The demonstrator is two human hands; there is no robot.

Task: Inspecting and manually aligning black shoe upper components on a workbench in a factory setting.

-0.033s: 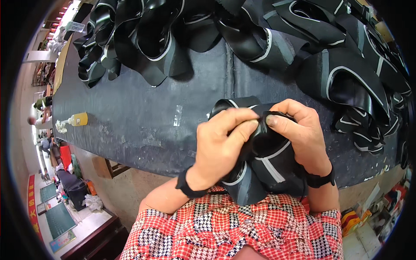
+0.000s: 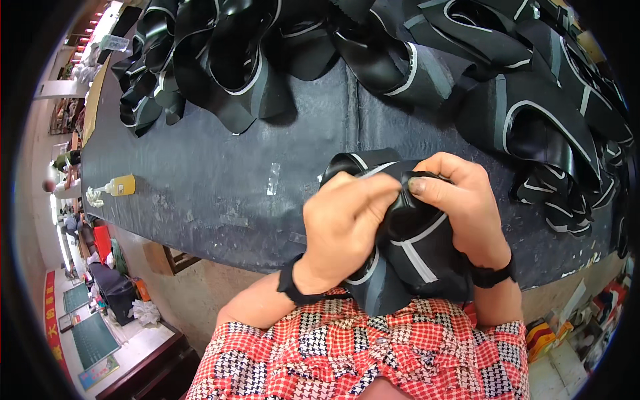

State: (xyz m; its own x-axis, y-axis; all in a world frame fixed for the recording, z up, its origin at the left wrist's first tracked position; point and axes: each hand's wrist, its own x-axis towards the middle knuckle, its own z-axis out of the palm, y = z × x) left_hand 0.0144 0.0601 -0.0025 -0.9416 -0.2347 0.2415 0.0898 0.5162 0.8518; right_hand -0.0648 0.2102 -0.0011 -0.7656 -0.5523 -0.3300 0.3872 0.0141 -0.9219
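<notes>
Nothing had shifted: your left hand (image 2: 343, 230) and right hand (image 2: 460, 207) stayed clenched on the black sleeve (image 2: 413, 257) over the worktop (image 2: 220, 180).

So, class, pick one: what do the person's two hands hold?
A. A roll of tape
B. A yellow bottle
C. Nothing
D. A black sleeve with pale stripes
D: the left hand and the right hand both grip the black sleeve, while the yellow bottle lies apart on the table.
</notes>
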